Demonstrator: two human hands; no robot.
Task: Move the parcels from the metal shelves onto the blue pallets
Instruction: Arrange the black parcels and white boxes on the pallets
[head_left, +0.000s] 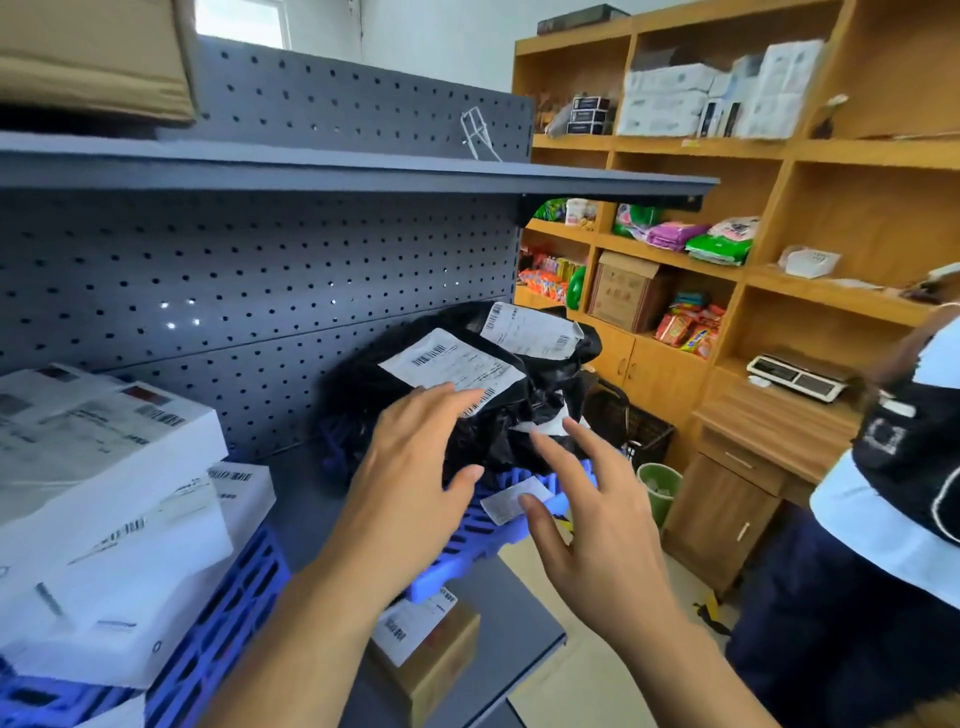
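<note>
Black plastic-bag parcels with white shipping labels lie piled on a blue pallet on the grey metal shelf. My left hand hovers just in front of the nearest black parcel, fingers spread and straight, holding nothing. My right hand is beside it, fingers spread over the pallet's front edge, also holding nothing. At the left, white padded parcels are stacked on another blue pallet.
A cardboard parcel sits on the shelf below. A brown carton rests on the upper shelf. Wooden shelving with goods fills the right wall. A person in a dark and white shirt stands at the right. A green bin is on the floor.
</note>
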